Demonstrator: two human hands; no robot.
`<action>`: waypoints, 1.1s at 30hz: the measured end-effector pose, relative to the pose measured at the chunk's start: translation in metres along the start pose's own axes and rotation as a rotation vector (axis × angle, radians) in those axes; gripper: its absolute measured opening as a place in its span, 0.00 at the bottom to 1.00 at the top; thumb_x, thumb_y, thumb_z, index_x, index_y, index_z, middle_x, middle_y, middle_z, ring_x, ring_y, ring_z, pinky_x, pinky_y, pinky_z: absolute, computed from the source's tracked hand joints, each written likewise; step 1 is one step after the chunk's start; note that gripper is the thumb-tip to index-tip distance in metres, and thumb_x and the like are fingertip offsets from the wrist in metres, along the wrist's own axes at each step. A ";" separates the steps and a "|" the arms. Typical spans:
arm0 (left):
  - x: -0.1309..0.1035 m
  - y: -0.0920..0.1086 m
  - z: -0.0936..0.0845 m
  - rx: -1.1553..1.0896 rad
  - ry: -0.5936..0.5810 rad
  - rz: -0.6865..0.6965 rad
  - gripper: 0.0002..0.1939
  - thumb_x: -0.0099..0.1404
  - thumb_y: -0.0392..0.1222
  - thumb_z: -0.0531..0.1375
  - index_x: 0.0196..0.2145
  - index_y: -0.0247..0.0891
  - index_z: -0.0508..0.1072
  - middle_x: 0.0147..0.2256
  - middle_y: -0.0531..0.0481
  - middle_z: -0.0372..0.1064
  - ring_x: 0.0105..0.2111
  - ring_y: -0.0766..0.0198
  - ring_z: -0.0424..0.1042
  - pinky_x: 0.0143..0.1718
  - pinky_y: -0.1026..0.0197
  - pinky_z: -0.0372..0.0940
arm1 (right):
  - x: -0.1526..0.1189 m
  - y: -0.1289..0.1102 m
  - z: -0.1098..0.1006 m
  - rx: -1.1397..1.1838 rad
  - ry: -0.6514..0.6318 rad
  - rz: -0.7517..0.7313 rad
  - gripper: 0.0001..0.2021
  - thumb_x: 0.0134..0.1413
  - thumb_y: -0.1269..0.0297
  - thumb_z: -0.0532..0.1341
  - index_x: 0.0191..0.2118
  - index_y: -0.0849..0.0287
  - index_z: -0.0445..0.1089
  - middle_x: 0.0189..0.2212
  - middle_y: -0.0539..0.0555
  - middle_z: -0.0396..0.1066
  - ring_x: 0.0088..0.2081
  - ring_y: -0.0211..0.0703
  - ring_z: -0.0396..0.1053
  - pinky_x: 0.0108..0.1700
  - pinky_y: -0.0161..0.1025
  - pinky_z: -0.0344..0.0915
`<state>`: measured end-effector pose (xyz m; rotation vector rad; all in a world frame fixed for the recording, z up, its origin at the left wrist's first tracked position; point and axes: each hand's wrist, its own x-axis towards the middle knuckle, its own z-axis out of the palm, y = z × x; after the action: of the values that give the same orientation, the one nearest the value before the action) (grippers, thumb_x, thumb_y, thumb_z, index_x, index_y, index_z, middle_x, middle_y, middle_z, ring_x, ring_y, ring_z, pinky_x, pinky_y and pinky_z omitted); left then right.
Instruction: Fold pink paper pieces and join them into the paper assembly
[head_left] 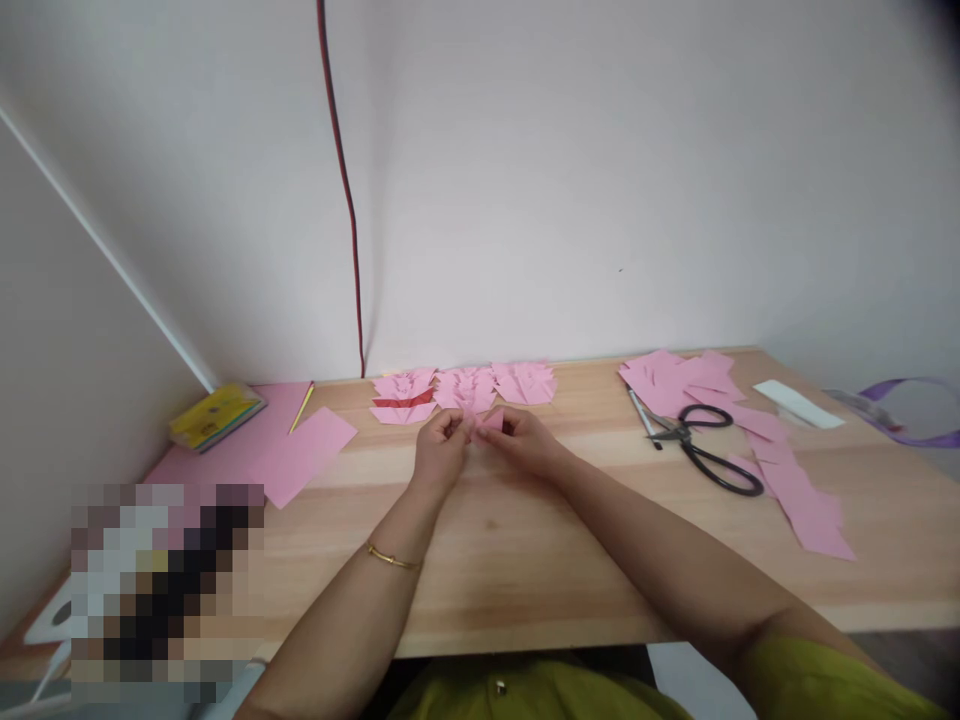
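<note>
Near the middle of the wooden table (487, 560), my left hand (441, 445) and my right hand (529, 442) meet with fingertips pinched on a small piece of pink paper (491, 422). The paper is partly hidden by my fingers, so its exact folds cannot be made out. Just beyond my hands, folded pink paper pieces (525, 382) stand in rows by the wall, with one red piece (405, 399) among those at the left.
Black-handled scissors (709, 450) and a pen (642, 412) lie right, beside loose pink paper pieces (667, 378) and a white strip (799, 403). At left are pink sheets (304, 455), a yellow pencil (301, 408) and a yellow booklet (217, 417). A cable (346, 190) hangs down the wall.
</note>
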<state>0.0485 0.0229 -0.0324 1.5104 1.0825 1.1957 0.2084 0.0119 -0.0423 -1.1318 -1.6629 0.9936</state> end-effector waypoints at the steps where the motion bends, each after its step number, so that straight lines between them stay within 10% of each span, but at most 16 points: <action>1: 0.000 0.001 0.000 0.009 0.009 0.006 0.09 0.58 0.43 0.58 0.24 0.36 0.69 0.21 0.55 0.61 0.24 0.69 0.60 0.28 0.66 0.55 | 0.000 0.000 0.000 0.007 -0.004 0.002 0.13 0.52 0.54 0.59 0.29 0.60 0.68 0.30 0.52 0.69 0.32 0.38 0.64 0.32 0.34 0.59; 33: -0.002 0.002 0.001 0.080 -0.012 -0.002 0.10 0.58 0.45 0.58 0.24 0.36 0.68 0.21 0.56 0.60 0.24 0.69 0.59 0.28 0.67 0.55 | 0.000 0.000 0.000 0.051 -0.006 -0.001 0.13 0.51 0.54 0.60 0.29 0.60 0.68 0.28 0.51 0.67 0.30 0.38 0.62 0.33 0.34 0.59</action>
<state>0.0493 0.0206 -0.0311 1.5750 1.1354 1.1529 0.2083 0.0123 -0.0425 -1.0957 -1.6335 1.0342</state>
